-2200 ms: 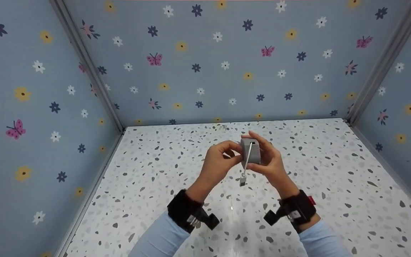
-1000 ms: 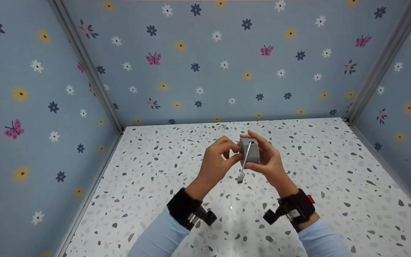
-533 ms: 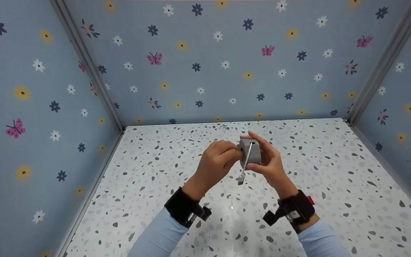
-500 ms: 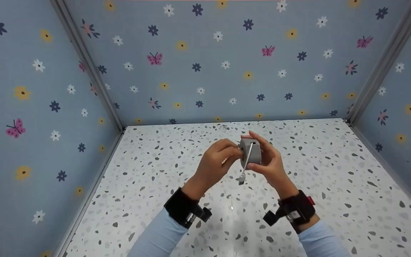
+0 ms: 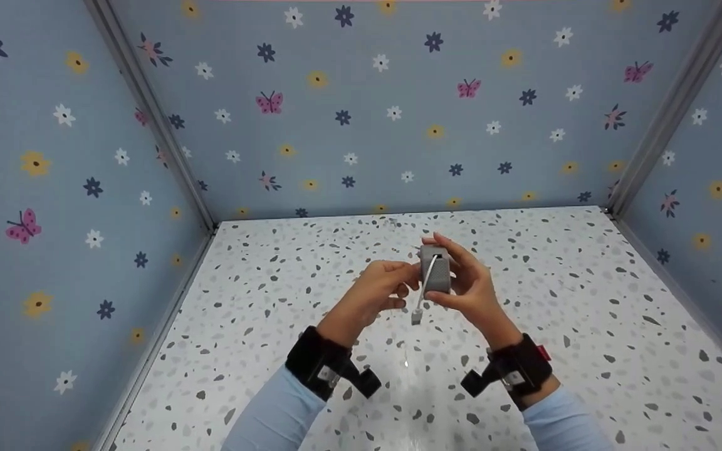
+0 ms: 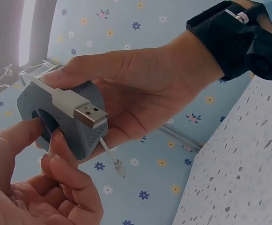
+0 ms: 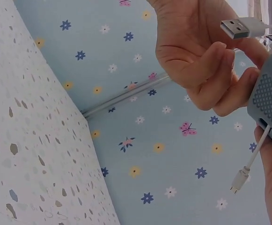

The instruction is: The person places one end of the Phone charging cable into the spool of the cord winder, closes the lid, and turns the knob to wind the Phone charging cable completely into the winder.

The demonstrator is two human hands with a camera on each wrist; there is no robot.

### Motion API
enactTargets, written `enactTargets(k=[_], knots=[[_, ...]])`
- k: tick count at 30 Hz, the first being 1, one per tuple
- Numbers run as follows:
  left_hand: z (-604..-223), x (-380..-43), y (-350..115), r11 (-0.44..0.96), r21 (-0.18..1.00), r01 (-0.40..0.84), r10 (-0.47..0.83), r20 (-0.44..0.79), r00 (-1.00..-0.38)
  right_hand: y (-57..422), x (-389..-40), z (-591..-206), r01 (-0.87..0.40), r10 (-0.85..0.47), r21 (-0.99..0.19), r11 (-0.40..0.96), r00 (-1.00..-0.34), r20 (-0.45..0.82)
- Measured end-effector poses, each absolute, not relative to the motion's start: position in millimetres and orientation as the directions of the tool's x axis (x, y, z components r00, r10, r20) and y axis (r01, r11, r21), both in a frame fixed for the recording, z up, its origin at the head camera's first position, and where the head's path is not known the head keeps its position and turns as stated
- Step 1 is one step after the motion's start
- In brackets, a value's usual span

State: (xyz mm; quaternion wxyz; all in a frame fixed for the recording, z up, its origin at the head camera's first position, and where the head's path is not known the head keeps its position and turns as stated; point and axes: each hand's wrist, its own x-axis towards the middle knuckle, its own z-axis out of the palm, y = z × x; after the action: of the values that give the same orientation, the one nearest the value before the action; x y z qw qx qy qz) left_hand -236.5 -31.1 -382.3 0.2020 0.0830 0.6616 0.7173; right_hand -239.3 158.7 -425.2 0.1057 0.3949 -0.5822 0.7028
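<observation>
A grey cable winder [image 5: 437, 275] with textured sides is held above the table. My right hand [image 5: 470, 285] grips it from the right, fingers at the top and thumb below. My left hand [image 5: 373, 291] is at its left face; in the left wrist view, thumb and a finger pinch the dark knob [image 6: 47, 121] in the round opening, other fingers curled. A white cable [image 5: 427, 279] leaves a slot and hangs down. Its USB plug [image 6: 91, 115] shows near the winder in the left wrist view, and a smaller plug [image 7: 240, 179] dangles in the right wrist view.
The speckled white table [image 5: 273, 351] lies below both hands. Blue flowered panels [image 5: 367, 144] enclose its back and sides, joined by grey corner posts [image 5: 154, 119]. Both wrists wear black straps with small cameras [image 5: 367, 382].
My left hand has dropped slightly and its wrist has turned, fingers re-placed at the winder's left face. The winder has turned a little and its hanging plug has shifted left. The right hand keeps its grip.
</observation>
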Motion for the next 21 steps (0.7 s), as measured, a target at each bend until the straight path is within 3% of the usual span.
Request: enactTargets(k=[6,9,11,13,16,19,21], knots=[[-380,-235,-31,-0.014,1.000,0.014,0.359,0.018,-0.933,157,-237,-423,-0.604,-0.310,-0.729,-0.322,-0.660,0.684],[-382,-233,-31,0.030,0.973,0.227,0.322,0.206,-0.924,157,-237,-422,-0.568,-0.315,-0.746,-0.348,-0.679,0.663],[-384,-233,-31,0.096,0.901,0.423,0.303,0.378,-0.875,157,-236,-422,-0.539,-0.316,-0.762,-0.358,-0.698,0.642],[-388,-234,-31,0.214,0.728,0.651,0.309,0.582,-0.753,157,-236,-423,-0.519,-0.316,-0.775,-0.361,-0.714,0.625],[-392,-238,-31,0.399,0.260,0.880,0.369,0.833,-0.413,157,-236,-425,-0.495,-0.319,-0.791,-0.360,-0.731,0.603],[-391,-242,-34,0.485,-0.194,0.853,0.455,0.889,-0.056,157,-237,-427,-0.472,-0.331,-0.797,-0.378,-0.735,0.592],[-390,-243,-36,0.493,-0.378,0.784,0.509,0.856,0.092,158,-237,-428,-0.456,-0.338,-0.800,-0.391,-0.737,0.585]])
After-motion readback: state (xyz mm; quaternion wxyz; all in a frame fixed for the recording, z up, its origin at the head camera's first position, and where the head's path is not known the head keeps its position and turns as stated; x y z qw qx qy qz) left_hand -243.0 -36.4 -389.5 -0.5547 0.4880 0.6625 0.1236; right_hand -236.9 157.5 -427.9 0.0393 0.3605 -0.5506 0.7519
